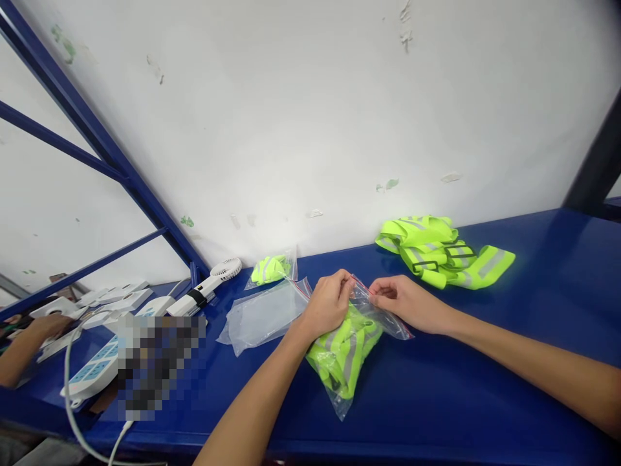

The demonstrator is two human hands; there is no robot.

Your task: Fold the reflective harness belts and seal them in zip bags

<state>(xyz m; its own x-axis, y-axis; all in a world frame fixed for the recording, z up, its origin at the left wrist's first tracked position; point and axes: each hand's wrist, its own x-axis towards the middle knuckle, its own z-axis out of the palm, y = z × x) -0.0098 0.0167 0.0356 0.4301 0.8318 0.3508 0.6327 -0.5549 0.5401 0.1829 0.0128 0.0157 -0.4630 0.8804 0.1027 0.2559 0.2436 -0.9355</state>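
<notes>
A clear zip bag with a red seal strip lies on the blue table, a folded neon-yellow reflective strap inside it. At the left end of the bag's mouth, my left hand pinches the seal edge. My right hand grips the same seal strip a little farther right, thumb and fingertips together. The right end of the mouth sticks out below my right hand. Whether the seal is closed between my hands cannot be made out.
Flat clear bags lie left of my hands, with another packed bag behind. Loose reflective straps with black buckles lie back right. At left are a white handheld fan, a power strip, cables and another person's hand.
</notes>
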